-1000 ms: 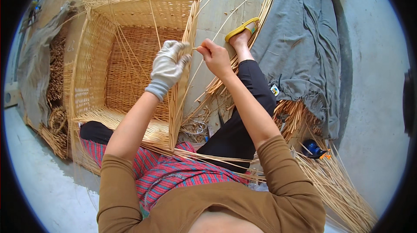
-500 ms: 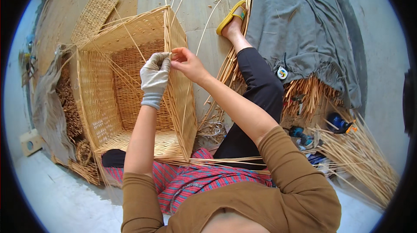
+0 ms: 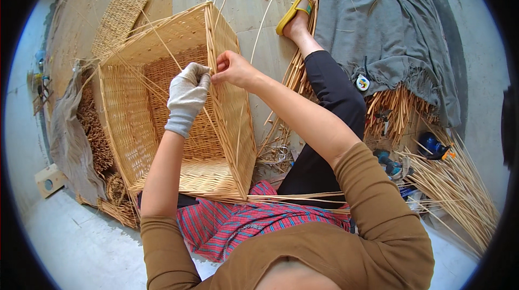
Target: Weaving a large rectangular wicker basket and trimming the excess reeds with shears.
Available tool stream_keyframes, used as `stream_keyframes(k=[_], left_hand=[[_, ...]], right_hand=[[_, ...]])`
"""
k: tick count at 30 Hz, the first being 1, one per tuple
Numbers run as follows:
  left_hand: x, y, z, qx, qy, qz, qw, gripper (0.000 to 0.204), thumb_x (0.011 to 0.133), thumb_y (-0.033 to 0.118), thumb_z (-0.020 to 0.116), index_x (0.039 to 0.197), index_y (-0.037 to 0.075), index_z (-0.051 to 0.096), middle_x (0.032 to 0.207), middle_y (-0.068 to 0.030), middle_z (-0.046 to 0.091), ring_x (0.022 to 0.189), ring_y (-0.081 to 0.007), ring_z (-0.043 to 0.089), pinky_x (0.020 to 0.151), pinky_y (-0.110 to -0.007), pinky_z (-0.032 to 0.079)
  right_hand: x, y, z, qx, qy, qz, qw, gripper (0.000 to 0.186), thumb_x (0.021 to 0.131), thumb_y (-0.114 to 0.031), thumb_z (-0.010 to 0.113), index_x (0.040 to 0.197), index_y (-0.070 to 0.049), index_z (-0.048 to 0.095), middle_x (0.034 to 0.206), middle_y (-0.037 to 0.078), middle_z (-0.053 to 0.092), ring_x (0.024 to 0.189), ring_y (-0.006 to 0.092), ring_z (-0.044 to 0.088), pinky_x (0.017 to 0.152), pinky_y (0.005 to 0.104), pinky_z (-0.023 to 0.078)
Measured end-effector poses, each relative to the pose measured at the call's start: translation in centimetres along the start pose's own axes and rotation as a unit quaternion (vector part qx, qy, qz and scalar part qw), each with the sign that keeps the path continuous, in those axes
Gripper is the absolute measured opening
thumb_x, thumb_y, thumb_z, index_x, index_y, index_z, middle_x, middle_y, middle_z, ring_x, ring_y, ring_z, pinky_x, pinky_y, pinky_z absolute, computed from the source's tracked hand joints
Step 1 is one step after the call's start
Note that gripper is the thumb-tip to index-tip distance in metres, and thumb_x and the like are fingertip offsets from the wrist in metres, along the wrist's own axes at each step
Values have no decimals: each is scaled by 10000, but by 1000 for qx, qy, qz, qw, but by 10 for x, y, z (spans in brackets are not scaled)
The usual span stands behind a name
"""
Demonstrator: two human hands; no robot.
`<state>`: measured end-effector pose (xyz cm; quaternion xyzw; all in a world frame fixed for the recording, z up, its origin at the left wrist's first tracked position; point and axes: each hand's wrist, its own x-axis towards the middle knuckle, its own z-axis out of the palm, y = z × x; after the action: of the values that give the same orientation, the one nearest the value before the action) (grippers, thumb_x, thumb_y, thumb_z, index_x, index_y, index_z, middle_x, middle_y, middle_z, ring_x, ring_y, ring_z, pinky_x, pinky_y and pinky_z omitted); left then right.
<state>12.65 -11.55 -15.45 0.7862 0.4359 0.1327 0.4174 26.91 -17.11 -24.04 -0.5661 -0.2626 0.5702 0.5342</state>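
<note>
A large rectangular wicker basket lies on its side in front of me, its opening toward me. My left hand, in a grey-white glove, grips the basket's right rim. My bare right hand touches it from the right and pinches a thin willow rod at that same rim. Loose rods stick out past the rim, up and to the left.
A woven flat panel lies on the floor behind the basket. A grey cloth covers a bundle of rods at the right, with small tools beside it. My leg with a yellow sandal stretches to the right of the basket. Sacking and dark rods lie at the left.
The view has swung so that the basket now sits further left and lower. Both hands stay together at the rim, working the rod.
</note>
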Motion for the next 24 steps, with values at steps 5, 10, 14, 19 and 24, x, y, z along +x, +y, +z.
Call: stream_keyframes(k=[5, 10, 14, 19, 24], left_hand=[[1, 1, -8, 87, -14, -11, 996, 77, 871, 85, 684, 920, 26, 668, 732, -64, 667, 630, -112, 583, 609, -276, 487], [4, 1, -10, 4, -57, -63, 996, 49, 905, 54, 643, 940, 22, 656, 747, 12, 629, 646, -58, 531, 592, -226, 458], [15, -1, -14, -22, -77, -90, 993, 54, 904, 48, 640, 939, 11, 656, 760, 5, 636, 659, -68, 540, 610, -230, 465], [29, -2, -22, 26, -122, -126, 984, 137, 892, 104, 634, 981, 7, 671, 825, -64, 688, 681, -136, 589, 644, -294, 496], [32, 15, -19, 1, -168, -222, 961, 71, 908, 73, 644, 971, 41, 639, 785, 6, 612, 633, -65, 520, 560, -231, 467]], right_hand=[[-1, -25, 0, -120, -30, 39, 992, 541, 604, -118, 907, 990, -39, 537, 850, 30, 566, 796, 141, 554, 711, 290, 495], [-1, -29, 0, -141, -39, 60, 987, 546, 599, -125, 903, 967, -60, 505, 836, 5, 486, 775, 128, 487, 712, 286, 458], [1, -26, 3, -160, -5, 48, 986, 535, 594, -117, 892, 945, -68, 490, 833, 11, 482, 763, 131, 485, 681, 290, 458], [4, -25, 7, -147, -23, 44, 988, 511, 600, -122, 879, 914, -71, 480, 819, 19, 493, 765, 134, 496, 651, 297, 457], [1, -33, 5, -189, 4, 51, 981, 525, 575, -122, 874, 943, -27, 512, 965, 146, 625, 936, 280, 610, 790, 373, 508]])
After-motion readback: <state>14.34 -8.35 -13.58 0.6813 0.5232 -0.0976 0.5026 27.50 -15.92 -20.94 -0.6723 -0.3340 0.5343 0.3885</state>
